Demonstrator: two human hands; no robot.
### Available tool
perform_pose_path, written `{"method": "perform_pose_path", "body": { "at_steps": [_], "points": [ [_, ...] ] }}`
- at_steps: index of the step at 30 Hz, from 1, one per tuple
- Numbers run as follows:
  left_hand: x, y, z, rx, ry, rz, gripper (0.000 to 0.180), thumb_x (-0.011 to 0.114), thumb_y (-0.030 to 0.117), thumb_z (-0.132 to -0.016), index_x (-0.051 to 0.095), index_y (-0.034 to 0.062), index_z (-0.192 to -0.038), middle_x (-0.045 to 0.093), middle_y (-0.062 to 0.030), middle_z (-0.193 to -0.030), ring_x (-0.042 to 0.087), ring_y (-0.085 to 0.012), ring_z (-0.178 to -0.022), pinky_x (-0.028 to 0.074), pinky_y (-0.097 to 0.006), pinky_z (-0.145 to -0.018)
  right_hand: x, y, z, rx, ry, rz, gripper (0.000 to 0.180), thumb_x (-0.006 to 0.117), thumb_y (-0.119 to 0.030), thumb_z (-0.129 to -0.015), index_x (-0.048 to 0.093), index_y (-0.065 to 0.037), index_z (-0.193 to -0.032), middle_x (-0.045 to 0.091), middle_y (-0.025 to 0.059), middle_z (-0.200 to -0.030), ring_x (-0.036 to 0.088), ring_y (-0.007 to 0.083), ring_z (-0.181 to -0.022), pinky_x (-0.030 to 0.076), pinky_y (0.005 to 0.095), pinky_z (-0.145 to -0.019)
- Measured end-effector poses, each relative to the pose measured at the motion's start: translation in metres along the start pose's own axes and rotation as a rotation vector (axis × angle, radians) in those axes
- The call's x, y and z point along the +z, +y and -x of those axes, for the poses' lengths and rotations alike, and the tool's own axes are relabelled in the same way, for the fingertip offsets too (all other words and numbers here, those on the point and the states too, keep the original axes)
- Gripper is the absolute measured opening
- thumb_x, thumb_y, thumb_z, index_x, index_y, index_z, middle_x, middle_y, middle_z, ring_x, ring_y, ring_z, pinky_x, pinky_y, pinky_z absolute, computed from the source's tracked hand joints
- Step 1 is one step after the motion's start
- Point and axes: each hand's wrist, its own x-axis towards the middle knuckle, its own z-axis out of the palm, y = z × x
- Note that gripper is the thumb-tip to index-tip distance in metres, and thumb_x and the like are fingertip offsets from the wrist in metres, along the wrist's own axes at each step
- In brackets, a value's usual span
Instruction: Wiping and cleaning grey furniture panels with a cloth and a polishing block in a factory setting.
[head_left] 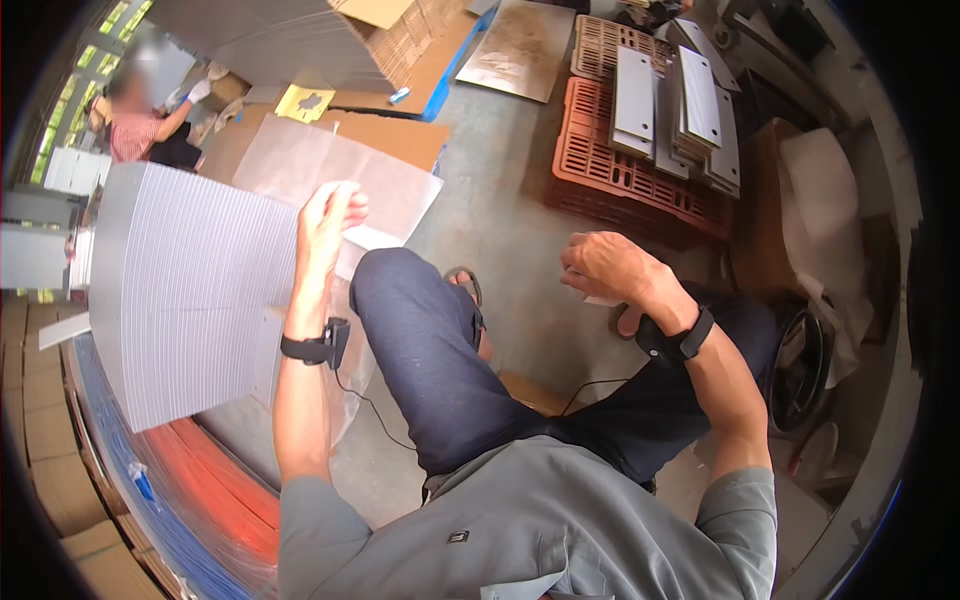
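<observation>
The tall stack of white sheets (185,300) stands at the person's left side, its many thin edges showing as fine lines, and it serves as the landmark here. The left hand (328,222) is raised at the stack's upper right corner, fingers pinched on the edge of a thin translucent sheet (335,165) that lies just behind the stack over brown cardboard (400,135). The right hand (603,268) hangs well to the right of the stack, beyond the raised knee (410,300), curled loosely over a small pale scrap (598,300); whether it truly grips it I cannot tell. Judging by its look, the translucent sheet is very light, limp and likely to crease or tear, so it is best taken at a corner or edge with a gentle pinch. The stack looks heavy as a whole, its single sheets stiff but slippery. Far right of the stack, flat grey plates (670,105) rest on red-brown plastic crates (620,165).
</observation>
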Motion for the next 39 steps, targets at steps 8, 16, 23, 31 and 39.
{"method": "perform_pose_path", "body": {
  "at_steps": [8,16,23,31,39],
  "points": [
    [0.294,0.065,-0.115,-0.034,-0.698,-0.238,0.061,0.070,0.051,-0.094,0.061,-0.0017,-0.123,0.067,-0.0122,-0.112,0.066,-0.0185,-0.100,0.057,-0.034,-0.086,-0.010,0.013,0.030,0.013,0.182,0.068,0.030,0.068,-0.031,-0.092,0.073,-0.001,-0.090,0.072,0.0160,-0.094,0.072,0.0336,-0.089,0.058,0.0415,-0.080],
    [0.443,-0.029,-0.205,-0.049,-0.447,-0.477,0.068,0.067,0.050,-0.093,0.059,-0.0060,-0.131,0.066,-0.0235,-0.127,0.063,-0.0346,-0.120,0.048,-0.044,-0.101,-0.004,0.042,0.060,0.146,0.253,0.052,0.017,0.062,-0.018,-0.090,0.073,-0.004,-0.087,0.072,0.0154,-0.091,0.073,0.0308,-0.084,0.060,0.0389,-0.073],
    [0.467,-0.024,-0.189,0.016,-0.274,-0.361,0.039,0.071,0.035,-0.094,0.066,-0.0024,-0.103,0.070,-0.0115,-0.091,0.066,-0.0228,-0.082,0.052,-0.041,-0.077,0.001,0.061,0.088,0.197,0.366,-0.045,0.016,0.062,-0.016,-0.088,0.070,-0.003,-0.085,0.070,0.0168,-0.087,0.072,0.0328,-0.081,0.059,0.0411,-0.073],
    [0.389,-0.003,-0.122,-0.111,-0.464,0.222,0.029,0.056,0.023,-0.105,0.049,-0.0015,-0.119,0.061,-0.0150,-0.116,0.066,-0.0232,-0.103,0.062,-0.042,-0.085,-0.043,0.076,0.099,0.235,1.073,-0.305,0.022,0.074,-0.013,-0.086,0.060,-0.003,-0.099,0.056,0.0133,-0.096,0.061,0.0342,-0.092,0.052,0.0440,-0.080],
    [0.267,0.028,0.066,0.116,-0.573,0.126,0.033,0.060,0.032,-0.104,0.052,0.0062,-0.124,0.063,-0.0034,-0.104,0.059,-0.0097,-0.091,0.049,-0.023,-0.071,-0.034,0.069,0.049,0.048,1.124,0.075,0.030,0.075,-0.025,-0.086,0.063,-0.012,-0.110,0.057,0.0066,-0.122,0.050,0.0297,-0.124,0.039,0.0498,-0.106]
  ]
}}
